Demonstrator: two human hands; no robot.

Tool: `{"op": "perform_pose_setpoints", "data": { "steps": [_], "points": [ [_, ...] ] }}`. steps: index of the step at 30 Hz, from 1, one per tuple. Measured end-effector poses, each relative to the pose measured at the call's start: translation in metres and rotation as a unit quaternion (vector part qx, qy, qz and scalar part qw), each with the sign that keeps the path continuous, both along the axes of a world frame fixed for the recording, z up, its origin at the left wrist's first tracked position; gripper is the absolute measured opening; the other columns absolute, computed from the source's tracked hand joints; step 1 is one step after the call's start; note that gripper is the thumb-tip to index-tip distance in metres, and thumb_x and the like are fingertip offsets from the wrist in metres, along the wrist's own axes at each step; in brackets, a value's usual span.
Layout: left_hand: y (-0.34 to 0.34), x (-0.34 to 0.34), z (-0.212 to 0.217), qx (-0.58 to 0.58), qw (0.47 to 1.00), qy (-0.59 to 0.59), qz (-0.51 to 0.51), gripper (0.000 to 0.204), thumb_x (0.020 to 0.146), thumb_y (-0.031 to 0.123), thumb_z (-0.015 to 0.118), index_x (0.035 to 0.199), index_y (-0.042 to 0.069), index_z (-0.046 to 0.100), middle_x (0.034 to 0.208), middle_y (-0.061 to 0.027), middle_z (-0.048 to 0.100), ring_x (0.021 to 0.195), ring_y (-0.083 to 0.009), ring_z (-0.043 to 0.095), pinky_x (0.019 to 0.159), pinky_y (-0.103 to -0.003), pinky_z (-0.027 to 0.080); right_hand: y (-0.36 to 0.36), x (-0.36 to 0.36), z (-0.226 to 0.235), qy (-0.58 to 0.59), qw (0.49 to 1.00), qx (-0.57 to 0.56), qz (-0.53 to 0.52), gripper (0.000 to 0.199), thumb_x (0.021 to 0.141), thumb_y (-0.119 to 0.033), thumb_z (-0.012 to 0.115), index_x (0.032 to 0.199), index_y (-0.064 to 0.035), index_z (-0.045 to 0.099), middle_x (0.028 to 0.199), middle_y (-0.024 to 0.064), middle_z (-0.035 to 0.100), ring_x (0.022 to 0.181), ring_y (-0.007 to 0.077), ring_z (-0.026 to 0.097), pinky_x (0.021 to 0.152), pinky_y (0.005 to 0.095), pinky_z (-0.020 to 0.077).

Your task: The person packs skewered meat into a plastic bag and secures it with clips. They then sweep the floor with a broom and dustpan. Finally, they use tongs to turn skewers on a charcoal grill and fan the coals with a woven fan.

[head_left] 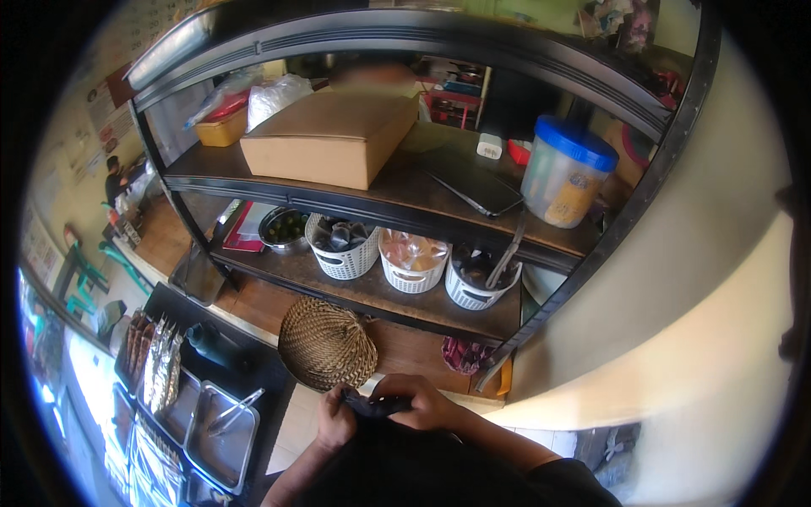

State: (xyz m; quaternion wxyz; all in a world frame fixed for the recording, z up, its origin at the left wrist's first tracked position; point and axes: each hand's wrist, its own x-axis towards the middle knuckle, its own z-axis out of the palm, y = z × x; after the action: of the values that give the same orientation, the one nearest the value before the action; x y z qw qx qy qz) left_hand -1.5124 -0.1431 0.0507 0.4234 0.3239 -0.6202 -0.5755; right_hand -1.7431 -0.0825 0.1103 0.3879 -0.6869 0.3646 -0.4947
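Observation:
In front of my body, both hands are raised close together around a piece of black cloth point(372, 405). My left hand point(337, 421) is closed on its left end, thumb on top. Bent fingers of my right hand point(416, 402) grip the right end. The cloth merges with my dark clothing below, so I cannot tell where it ends. Just beyond my hands is a woven fan point(328, 345), brown and cream, apart from them.
A dark metal shelf point(338, 188) stands ahead, with a cardboard box point(329, 135), a blue-lidded tub point(568, 171), a tablet point(476, 191) and white baskets point(345, 260). At left, metal trays point(221, 435), tongs point(235, 411) and foil-covered skewers point(162, 372) lie on a black table. A wall curves along the right.

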Motion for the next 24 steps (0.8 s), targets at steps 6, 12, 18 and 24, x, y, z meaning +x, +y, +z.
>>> {"op": "perform_pose_setpoints", "data": {
  "steps": [6, 12, 18, 24],
  "points": [
    [0.031, -0.054, 0.009, 0.016, 0.999, -0.017, 0.038, 0.024, 0.079, -0.009, 0.045, 0.094, 0.002, 0.061, 0.090, -0.0086, 0.063, 0.085, -0.0162, 0.059, 0.077, -0.032, 0.049, 0.010, -0.065, 0.001, 0.031, 0.987, 0.035, 0.154, 0.030, 0.091, -0.018, 0.085, 0.109, 0.0015, 0.072, 0.121, 0.0121, 0.067, 0.109, 0.0275, 0.068, 0.096, 0.0371, 0.0529],
    [0.048, -0.083, 0.009, -0.016, 0.999, -0.009, -0.031, 0.025, 0.078, -0.008, 0.053, 0.099, 0.005, 0.052, 0.096, -0.0053, 0.048, 0.089, -0.0150, 0.048, 0.075, -0.031, 0.041, 0.016, -0.081, -0.015, 0.117, 0.949, 0.207, 0.209, 0.027, 0.097, -0.021, 0.079, 0.108, 0.0010, 0.069, 0.113, 0.0120, 0.068, 0.101, 0.0243, 0.067, 0.093, 0.0367, 0.0518],
    [0.034, -0.076, 0.020, 0.045, 0.990, -0.048, -0.127, 0.016, 0.071, -0.005, 0.055, 0.082, 0.005, 0.051, 0.076, -0.0023, 0.045, 0.073, -0.0129, 0.044, 0.062, -0.034, 0.036, 0.014, -0.075, -0.004, 0.103, 0.968, 0.147, 0.175, 0.026, 0.099, -0.023, 0.076, 0.108, 0.0012, 0.071, 0.100, 0.0216, 0.075, 0.092, 0.0319, 0.073, 0.084, 0.0427, 0.0542],
    [0.012, -0.085, 0.036, -0.052, 0.980, -0.031, -0.189, 0.010, 0.067, -0.004, 0.056, 0.069, 0.002, 0.048, 0.064, -0.0048, 0.045, 0.061, -0.0150, 0.044, 0.055, -0.037, 0.034, 0.016, -0.075, 0.011, 0.164, 0.969, 0.134, 0.125, 0.030, 0.099, -0.026, 0.075, 0.115, -0.0005, 0.074, 0.106, 0.0229, 0.077, 0.096, 0.0358, 0.076, 0.085, 0.0429, 0.0558]
  ]
}}
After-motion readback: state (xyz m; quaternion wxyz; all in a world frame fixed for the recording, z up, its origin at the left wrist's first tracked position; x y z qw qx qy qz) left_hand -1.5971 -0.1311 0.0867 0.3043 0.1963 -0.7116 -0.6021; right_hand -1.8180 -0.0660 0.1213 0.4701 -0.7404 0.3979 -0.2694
